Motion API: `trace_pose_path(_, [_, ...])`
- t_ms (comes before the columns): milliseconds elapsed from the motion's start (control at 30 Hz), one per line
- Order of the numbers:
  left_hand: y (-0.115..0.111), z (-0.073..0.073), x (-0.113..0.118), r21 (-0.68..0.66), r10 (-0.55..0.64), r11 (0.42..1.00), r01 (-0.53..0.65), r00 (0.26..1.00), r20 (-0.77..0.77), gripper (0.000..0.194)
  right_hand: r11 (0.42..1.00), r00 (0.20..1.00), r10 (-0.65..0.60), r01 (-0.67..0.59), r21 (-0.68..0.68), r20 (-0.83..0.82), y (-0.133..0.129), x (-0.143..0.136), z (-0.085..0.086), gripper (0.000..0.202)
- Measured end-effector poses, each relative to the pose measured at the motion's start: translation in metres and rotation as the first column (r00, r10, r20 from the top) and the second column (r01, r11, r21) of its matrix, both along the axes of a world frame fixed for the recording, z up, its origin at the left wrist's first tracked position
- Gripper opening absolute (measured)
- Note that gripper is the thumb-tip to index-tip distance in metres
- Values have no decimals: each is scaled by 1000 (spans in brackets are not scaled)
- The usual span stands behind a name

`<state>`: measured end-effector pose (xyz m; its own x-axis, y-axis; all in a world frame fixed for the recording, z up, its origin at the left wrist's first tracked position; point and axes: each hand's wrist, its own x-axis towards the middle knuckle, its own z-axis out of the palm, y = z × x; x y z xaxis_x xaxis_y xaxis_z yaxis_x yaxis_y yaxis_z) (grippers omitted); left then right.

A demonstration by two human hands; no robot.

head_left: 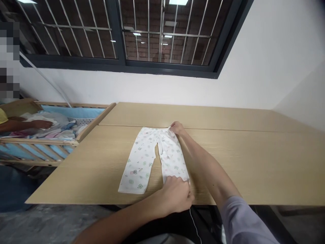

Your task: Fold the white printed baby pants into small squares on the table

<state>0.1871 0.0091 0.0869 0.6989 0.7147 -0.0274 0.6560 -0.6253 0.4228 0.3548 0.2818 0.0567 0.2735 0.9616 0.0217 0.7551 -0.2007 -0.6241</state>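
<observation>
A pair of small white pants (142,159) with a green and pink print lies flat on the wooden table, waistband toward the wall and legs toward me. My right hand (177,128) pinches the right corner of the waistband. At the hem of the right leg, my left hand (177,193) is closed on the fabric, its arm reaching across in front of the left leg. That hem is mostly hidden under the left hand. A thin white thread (195,222) hangs below the left hand, past the table edge.
The wooden table (241,162) reaches to the white wall, under a barred window (165,34). To the left stands a wooden crib (95,122) with blue padding and piled clothes (63,130). Another person's hand (42,124) rests on those clothes.
</observation>
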Motion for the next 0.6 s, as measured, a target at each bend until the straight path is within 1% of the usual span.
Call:
trace_pose_path(67, [0,9,-12,7,44,999,-44,999,30,24,999,1000,11,-11,31,-15,1,-6,8,31])
trace_pose_path(133, [-1,15,-28,-14,139,990,-138,983,120,28,998,999,31,-30,62,-26,3,-14,19,33])
trace_pose_path(233, [-4,18,-60,-145,329,943,-298,899,289,34,993,997,68,-65,103,-33,7,-35,34,32])
trace_pose_path(333, [-9,14,-100,-309,502,860,-406,782,369,39,986,994,106,-102,128,-29,13,-65,43,32])
trace_pose_path(433, [-14,8,-139,-428,643,759,-491,671,369,45,980,990,140,-138,140,-8,19,-101,45,34])
trace_pose_path(500, [-18,2,-160,-458,702,705,-542,627,338,48,978,988,155,-156,141,18,20,-126,42,36])
trace_pose_path(600, [-21,-10,-179,-407,751,657,-635,601,274,48,976,982,179,-186,118,66,16,-160,34,35])
